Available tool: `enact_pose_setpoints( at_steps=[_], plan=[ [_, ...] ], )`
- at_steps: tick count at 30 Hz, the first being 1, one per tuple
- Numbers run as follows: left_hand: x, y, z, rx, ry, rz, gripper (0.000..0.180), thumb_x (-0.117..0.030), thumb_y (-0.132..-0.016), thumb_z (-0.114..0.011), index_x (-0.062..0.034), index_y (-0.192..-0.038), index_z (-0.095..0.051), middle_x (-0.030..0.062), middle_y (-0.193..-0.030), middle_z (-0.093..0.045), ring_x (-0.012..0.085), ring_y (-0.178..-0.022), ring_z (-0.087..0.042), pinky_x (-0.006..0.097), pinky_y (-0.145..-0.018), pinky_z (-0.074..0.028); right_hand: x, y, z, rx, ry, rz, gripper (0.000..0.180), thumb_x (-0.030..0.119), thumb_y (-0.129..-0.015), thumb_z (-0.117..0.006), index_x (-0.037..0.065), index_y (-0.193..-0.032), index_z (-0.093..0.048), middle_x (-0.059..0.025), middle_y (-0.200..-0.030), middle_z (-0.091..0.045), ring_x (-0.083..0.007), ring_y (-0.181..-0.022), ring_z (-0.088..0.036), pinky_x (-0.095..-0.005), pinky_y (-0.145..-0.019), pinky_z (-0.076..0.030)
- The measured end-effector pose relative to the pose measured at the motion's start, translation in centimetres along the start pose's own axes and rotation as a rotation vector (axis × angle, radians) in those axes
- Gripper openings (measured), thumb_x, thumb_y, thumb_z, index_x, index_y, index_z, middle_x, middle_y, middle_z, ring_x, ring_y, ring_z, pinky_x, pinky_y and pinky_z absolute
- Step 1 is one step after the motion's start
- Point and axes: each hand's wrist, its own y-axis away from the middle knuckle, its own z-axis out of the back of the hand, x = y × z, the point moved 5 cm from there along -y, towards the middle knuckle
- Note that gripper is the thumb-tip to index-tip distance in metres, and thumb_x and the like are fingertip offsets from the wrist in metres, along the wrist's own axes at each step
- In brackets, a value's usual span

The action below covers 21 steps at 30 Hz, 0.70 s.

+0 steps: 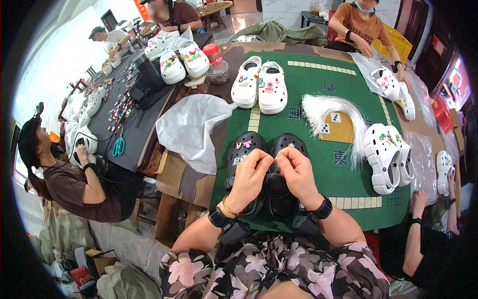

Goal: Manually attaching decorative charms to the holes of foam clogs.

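A pair of black clogs stands side by side on the green table mat: the left clog carries small colourful charms, and the right clog shows a small charm too. Just above them my left hand and my right hand meet, thumbs and forefingers pinched together. Whatever lies between the fingertips is too small to make out. Both hands partly cover the clogs. Beyond the right hand lies a bundle of thin white plastic strands.
White clogs with charms stand ahead, and another white pair to the right. A white bag lies at left. Teal scissors and loose charms are on the dark side table. Several people work around both tables.
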Motion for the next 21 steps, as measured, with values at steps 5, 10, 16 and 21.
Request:
enact_pose_setpoints(
  at_steps=[5,10,16,21],
  plan=[
    [0.12,0.14,0.15,-0.012,-0.019,-0.013,0.017,-0.015,-0.096,-0.056,-0.0008,-0.087,-0.059,-0.0043,-0.067,-0.049,0.0036,-0.061,-0.043,0.021,-0.053,-0.035,-0.23,0.07,-0.11,-0.003,-0.007,-0.005,0.012,0.011,-0.097,-0.053,0.003,-0.087,-0.056,0.0059,-0.069,-0.049,-0.002,-0.061,-0.043,-0.02,-0.054,-0.036],
    [0.17,0.17,0.14,-0.009,-0.008,0.014,0.017,-0.015,-0.096,-0.056,-0.0011,-0.087,-0.059,-0.0042,-0.068,-0.05,0.0036,-0.061,-0.043,0.021,-0.053,-0.035,-0.42,0.07,-0.12,0.01,-0.069,-0.037,0.012,0.011,-0.097,-0.052,0.003,-0.088,-0.056,0.006,-0.069,-0.049,-0.0013,-0.061,-0.043,-0.0194,-0.054,-0.036],
    [0.52,0.08,0.18,-0.016,0.001,0.008,0.017,-0.015,-0.096,-0.056,-0.0016,-0.087,-0.059,-0.0051,-0.066,-0.048,0.0035,-0.06,-0.042,0.021,-0.053,-0.035,-0.52,0.0,-0.13,0.008,-0.089,-0.041,0.011,0.011,-0.097,-0.052,0.003,-0.089,-0.056,0.0056,-0.071,-0.049,-0.0016,-0.062,-0.043,-0.0193,-0.054,-0.037],
    [0.41,0.02,0.15,-0.017,0.01,0.035,0.017,-0.015,-0.096,-0.056,-0.0015,-0.087,-0.059,-0.005,-0.067,-0.048,0.0031,-0.06,-0.041,0.021,-0.052,-0.034,-0.94,-0.06,-0.03,0.012,-0.036,-0.042,0.012,0.011,-0.097,-0.052,0.003,-0.089,-0.056,0.0057,-0.071,-0.05,-0.0017,-0.062,-0.044,-0.0195,-0.055,-0.037]
  ],
)
